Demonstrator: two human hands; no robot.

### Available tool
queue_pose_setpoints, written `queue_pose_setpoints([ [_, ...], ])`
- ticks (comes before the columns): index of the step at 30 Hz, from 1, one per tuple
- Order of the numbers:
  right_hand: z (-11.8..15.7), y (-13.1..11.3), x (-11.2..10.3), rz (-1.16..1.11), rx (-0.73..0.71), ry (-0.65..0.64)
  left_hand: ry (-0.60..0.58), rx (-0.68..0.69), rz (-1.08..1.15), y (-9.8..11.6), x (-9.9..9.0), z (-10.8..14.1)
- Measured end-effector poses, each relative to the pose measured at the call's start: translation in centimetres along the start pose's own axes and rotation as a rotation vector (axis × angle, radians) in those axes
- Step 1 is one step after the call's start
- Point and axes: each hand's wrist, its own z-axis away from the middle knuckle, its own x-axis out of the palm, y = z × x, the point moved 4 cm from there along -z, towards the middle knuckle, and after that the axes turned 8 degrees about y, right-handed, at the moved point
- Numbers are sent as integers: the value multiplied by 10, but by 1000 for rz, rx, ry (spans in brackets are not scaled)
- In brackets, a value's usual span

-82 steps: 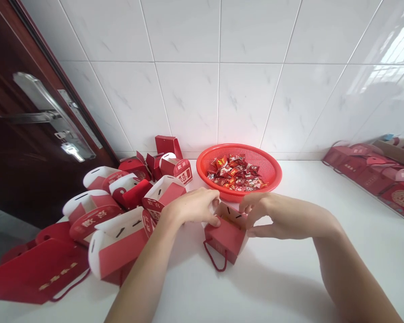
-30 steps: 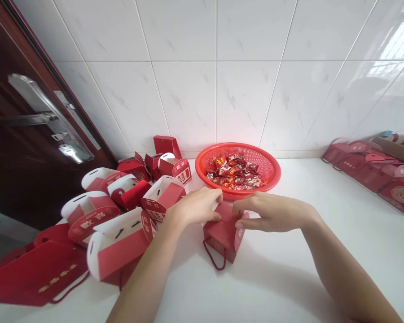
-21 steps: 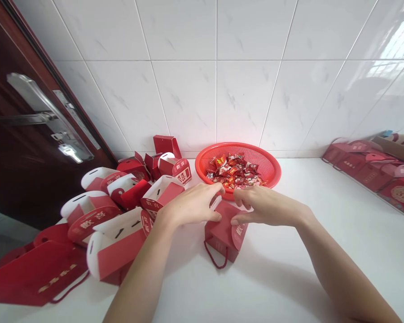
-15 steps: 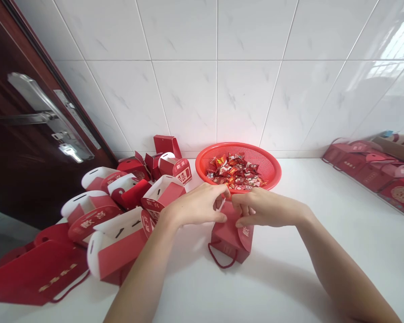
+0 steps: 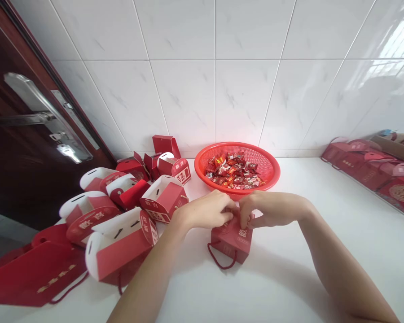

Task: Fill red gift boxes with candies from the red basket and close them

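A small red gift box with gold characters stands on the white surface in front of me, its dark red rope handle hanging on the near side. My left hand grips the top flaps from the left, fingers bent. From the right, my right hand pinches the flaps, its curled fingers close to the left ones. The hands cover part of the box's top, so the join of the flaps is hidden. Just behind the box sits a red mesh basket holding many wrapped candies.
Several open red and white boxes crowd the left side, beside a dark door with a metal handle. More closed red boxes line the far right. A tiled wall rises behind the white tabletop.
Both hands have moved slightly lower and closer together on the box. The top flaps now lie flatter, with more gold characters showing. The box stays in place.
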Motion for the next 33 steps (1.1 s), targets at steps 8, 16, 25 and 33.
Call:
queue_pose_setpoints([
  [8, 3, 1, -5, 19, 36, 19, 37, -102, 29, -10, 6, -4],
  [16, 6, 4, -14, 166, 153, 116, 166, -99, -95, -10, 0, -4],
  [25, 8, 3, -7, 164, 206, 153, 333, -80, -25, -14, 24, 6],
  [33, 2, -4, 6, 210, 343, 120, 657, 115, 244, -26, 62, 23],
])
